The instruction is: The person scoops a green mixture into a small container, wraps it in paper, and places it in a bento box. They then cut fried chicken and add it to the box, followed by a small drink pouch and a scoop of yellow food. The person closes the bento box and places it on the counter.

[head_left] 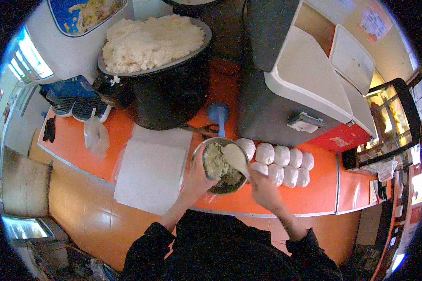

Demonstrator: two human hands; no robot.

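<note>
A round metal bowl [235, 188] holding a pale green rice-like mixture sits at the table's front edge. My left hand [198, 181] reaches over its left side, closed round a small rimmed container [213, 177] heaped with the same mixture. Its full shape is hidden by the hand and food. In my right hand [264, 191] is a white rice paddle [236, 158], gripped by the handle, its blade over the bowl against the mixture. Just right of the bowl stand several white wrapped bundles [281, 156] in two rows.
Behind the bowl lies a blue scoop [218, 112]. A large black pot [169, 100] heaped with white rice [152, 42] stands at the back left. White sheets [150, 173] lie left of the bowl. A big grey box [272, 112] rises behind the bundles. A plastic bag [96, 133] rests farther left.
</note>
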